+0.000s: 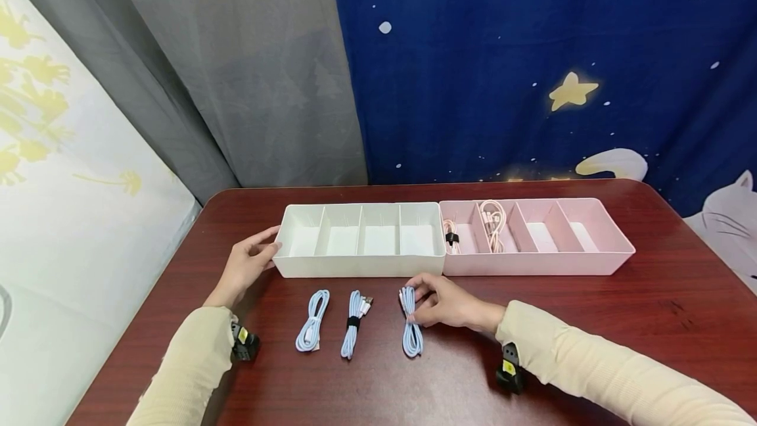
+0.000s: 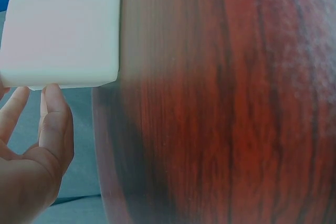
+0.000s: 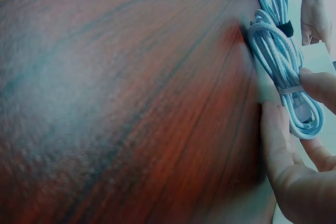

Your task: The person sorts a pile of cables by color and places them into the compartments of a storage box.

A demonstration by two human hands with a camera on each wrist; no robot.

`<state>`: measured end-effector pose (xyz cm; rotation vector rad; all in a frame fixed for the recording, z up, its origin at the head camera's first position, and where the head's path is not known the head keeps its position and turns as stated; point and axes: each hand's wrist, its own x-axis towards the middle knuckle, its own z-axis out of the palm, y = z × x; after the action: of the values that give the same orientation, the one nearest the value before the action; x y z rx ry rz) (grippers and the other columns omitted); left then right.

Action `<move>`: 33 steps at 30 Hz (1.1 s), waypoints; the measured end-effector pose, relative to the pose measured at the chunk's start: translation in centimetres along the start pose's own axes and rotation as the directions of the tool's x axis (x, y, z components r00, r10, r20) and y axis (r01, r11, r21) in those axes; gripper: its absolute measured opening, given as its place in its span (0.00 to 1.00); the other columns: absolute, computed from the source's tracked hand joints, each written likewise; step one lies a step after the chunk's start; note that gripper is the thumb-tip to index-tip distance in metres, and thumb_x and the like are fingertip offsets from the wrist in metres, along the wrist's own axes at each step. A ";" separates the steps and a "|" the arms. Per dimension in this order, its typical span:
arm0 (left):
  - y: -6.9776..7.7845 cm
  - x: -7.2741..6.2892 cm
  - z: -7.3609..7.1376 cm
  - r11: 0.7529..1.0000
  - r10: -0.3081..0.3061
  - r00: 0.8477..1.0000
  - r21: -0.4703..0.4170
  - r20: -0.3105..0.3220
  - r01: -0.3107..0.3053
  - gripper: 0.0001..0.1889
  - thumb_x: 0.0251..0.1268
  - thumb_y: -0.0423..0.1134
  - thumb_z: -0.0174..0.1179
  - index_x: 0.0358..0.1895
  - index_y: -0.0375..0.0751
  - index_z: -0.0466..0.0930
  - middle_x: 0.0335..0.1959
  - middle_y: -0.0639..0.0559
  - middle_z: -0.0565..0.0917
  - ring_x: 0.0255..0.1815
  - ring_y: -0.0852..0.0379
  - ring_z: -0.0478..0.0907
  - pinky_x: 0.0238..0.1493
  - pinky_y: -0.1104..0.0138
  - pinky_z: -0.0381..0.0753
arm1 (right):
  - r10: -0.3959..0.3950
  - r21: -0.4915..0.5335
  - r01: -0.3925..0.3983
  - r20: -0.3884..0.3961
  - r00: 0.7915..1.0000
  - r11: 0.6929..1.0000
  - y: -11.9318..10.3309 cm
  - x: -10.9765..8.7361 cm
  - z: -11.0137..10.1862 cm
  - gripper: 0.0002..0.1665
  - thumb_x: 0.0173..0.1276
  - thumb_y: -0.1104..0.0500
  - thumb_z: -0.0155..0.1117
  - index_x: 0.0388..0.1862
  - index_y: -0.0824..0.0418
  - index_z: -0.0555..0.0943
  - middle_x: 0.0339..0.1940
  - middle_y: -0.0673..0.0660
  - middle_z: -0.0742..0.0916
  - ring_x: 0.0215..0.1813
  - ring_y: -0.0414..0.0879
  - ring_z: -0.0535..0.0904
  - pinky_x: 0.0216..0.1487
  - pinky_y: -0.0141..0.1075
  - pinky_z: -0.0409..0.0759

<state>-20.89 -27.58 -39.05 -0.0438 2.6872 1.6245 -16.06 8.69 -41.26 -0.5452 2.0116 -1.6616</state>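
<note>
My left hand (image 1: 245, 268) rests its fingertips against the left end of a white compartment box (image 1: 361, 266), its fingers fairly straight. In the left wrist view, that hand (image 2: 44, 145) touches the end of the box. My right hand (image 1: 446, 302) pinches a coiled light blue cable (image 1: 412, 340) between thumb and fingers, in front of the white box. A pale tie binds this cable (image 3: 270, 56) in the right wrist view. Two more blue coiled cables lie left of it: one with a black strap (image 1: 350, 340), one with a pale tie (image 1: 313, 321).
A pink compartment box (image 1: 532, 265) stands end to end with the white one. Its two leftmost compartments hold a pink cable with a black strap (image 1: 451, 238) and a larger pink coiled cable (image 1: 493, 222). The dark red wooden table (image 1: 331, 393) meets curtains (image 1: 473, 84) behind.
</note>
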 end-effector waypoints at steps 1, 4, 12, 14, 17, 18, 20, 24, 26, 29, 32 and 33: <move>0.0 0.0 0.0 1.000 0.000 1.000 -0.001 0.000 0.000 0.25 0.63 0.45 0.53 0.63 0.46 0.65 0.46 0.36 0.74 0.36 0.63 0.75 0.37 0.71 0.77 | -0.005 -0.007 0.005 -0.002 1.000 1.000 0.0 0.0 0.0 0.29 0.47 0.72 0.66 0.48 0.76 0.66 0.34 0.61 0.74 0.28 0.43 0.76 0.31 0.38 0.80; 0.0 0.0 0.0 1.000 -0.002 1.000 -0.006 0.001 0.002 0.25 0.62 0.45 0.53 0.63 0.46 0.65 0.46 0.36 0.74 0.36 0.63 0.75 0.37 0.71 0.77 | -0.017 -0.037 0.017 -0.002 1.000 0.999 0.1 0.0 0.0 0.29 0.47 0.72 0.66 0.48 0.75 0.67 0.34 0.61 0.75 0.28 0.43 0.76 0.31 0.36 0.79; 0.1 0.0 0.0 1.000 -0.004 1.000 -0.011 0.003 0.004 0.24 0.63 0.45 0.53 0.63 0.46 0.65 0.46 0.36 0.74 0.37 0.61 0.75 0.38 0.70 0.78 | -0.017 -0.027 0.017 0.022 1.000 0.999 -0.2 -0.2 0.1 0.29 0.49 0.72 0.64 0.50 0.76 0.65 0.35 0.61 0.75 0.32 0.45 0.77 0.31 0.34 0.78; 0.1 0.0 0.0 1.000 -0.005 1.000 -0.011 0.003 0.005 0.24 0.63 0.45 0.53 0.63 0.46 0.65 0.46 0.36 0.74 0.38 0.61 0.75 0.38 0.70 0.77 | -0.017 -0.018 0.018 0.023 1.000 1.000 -0.2 -0.3 0.1 0.29 0.49 0.73 0.64 0.50 0.76 0.65 0.35 0.62 0.74 0.33 0.46 0.78 0.30 0.34 0.78; 0.1 -0.1 0.0 1.000 -0.007 1.000 -0.006 0.004 0.007 0.25 0.63 0.46 0.52 0.63 0.46 0.65 0.47 0.36 0.74 0.38 0.60 0.75 0.38 0.70 0.77 | -0.018 -0.018 0.018 0.020 1.000 1.000 -0.2 -0.5 0.1 0.29 0.49 0.73 0.64 0.51 0.75 0.65 0.36 0.63 0.74 0.34 0.48 0.78 0.30 0.35 0.78; 0.1 -0.1 0.0 1.000 -0.008 1.000 -0.004 0.003 0.008 0.25 0.63 0.46 0.52 0.63 0.46 0.65 0.47 0.36 0.73 0.38 0.60 0.75 0.38 0.70 0.77 | -0.017 -0.017 0.017 0.018 1.000 1.000 -0.3 -0.5 0.1 0.29 0.49 0.73 0.64 0.51 0.75 0.65 0.36 0.63 0.74 0.35 0.48 0.78 0.31 0.35 0.78; 0.1 -0.1 0.0 1.000 -0.010 1.000 -0.001 0.004 0.010 0.24 0.63 0.46 0.52 0.63 0.46 0.65 0.47 0.36 0.73 0.39 0.59 0.75 0.38 0.71 0.77 | -0.016 -0.011 0.017 0.018 1.000 1.000 -0.3 -0.6 0.1 0.30 0.49 0.73 0.64 0.51 0.75 0.65 0.36 0.63 0.74 0.35 0.48 0.79 0.31 0.36 0.78; 0.2 -0.1 0.0 1.000 -0.015 1.000 0.002 0.005 0.015 0.24 0.63 0.46 0.52 0.63 0.46 0.65 0.47 0.36 0.73 0.39 0.59 0.75 0.38 0.71 0.77 | -0.012 0.006 0.012 0.018 1.000 1.000 -0.4 -0.7 0.1 0.30 0.50 0.73 0.64 0.52 0.75 0.64 0.37 0.63 0.74 0.35 0.47 0.79 0.32 0.36 0.79; 0.2 -0.1 0.0 1.000 -0.016 1.000 0.003 0.006 0.015 0.24 0.63 0.45 0.52 0.63 0.46 0.65 0.47 0.36 0.73 0.39 0.59 0.75 0.38 0.71 0.77 | -0.013 0.017 0.013 0.020 1.000 1.000 -0.4 -0.7 0.1 0.30 0.50 0.73 0.64 0.52 0.75 0.64 0.38 0.64 0.74 0.35 0.47 0.79 0.32 0.37 0.79; 0.2 -0.1 0.0 1.000 -0.016 1.000 0.008 0.007 0.016 0.24 0.63 0.45 0.52 0.63 0.47 0.65 0.47 0.36 0.73 0.40 0.58 0.75 0.39 0.70 0.77 | -0.011 0.026 0.011 0.016 1.000 1.000 -0.4 -0.8 0.2 0.30 0.49 0.74 0.63 0.52 0.75 0.64 0.38 0.64 0.73 0.35 0.47 0.79 0.34 0.37 0.79; 0.2 -0.1 0.0 1.000 -0.017 1.000 0.012 0.005 0.017 0.24 0.63 0.46 0.52 0.63 0.47 0.65 0.47 0.37 0.73 0.40 0.57 0.75 0.39 0.70 0.77 | -0.014 0.042 0.013 0.015 1.000 0.999 -0.4 -0.9 0.2 0.31 0.49 0.74 0.63 0.52 0.75 0.63 0.39 0.65 0.72 0.35 0.50 0.79 0.36 0.38 0.79; 0.2 -0.1 -0.1 1.000 -0.017 1.000 0.013 0.005 0.017 0.24 0.63 0.46 0.52 0.63 0.47 0.65 0.47 0.37 0.74 0.40 0.57 0.75 0.39 0.70 0.77 | -0.013 0.048 0.013 0.013 1.000 0.999 -0.4 -0.9 0.2 0.30 0.49 0.75 0.63 0.52 0.76 0.63 0.39 0.65 0.72 0.36 0.50 0.79 0.37 0.38 0.79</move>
<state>-20.78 -27.51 -38.82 -0.0627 2.6861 1.5999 -15.17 8.99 -40.77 -0.5519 1.9574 -1.7050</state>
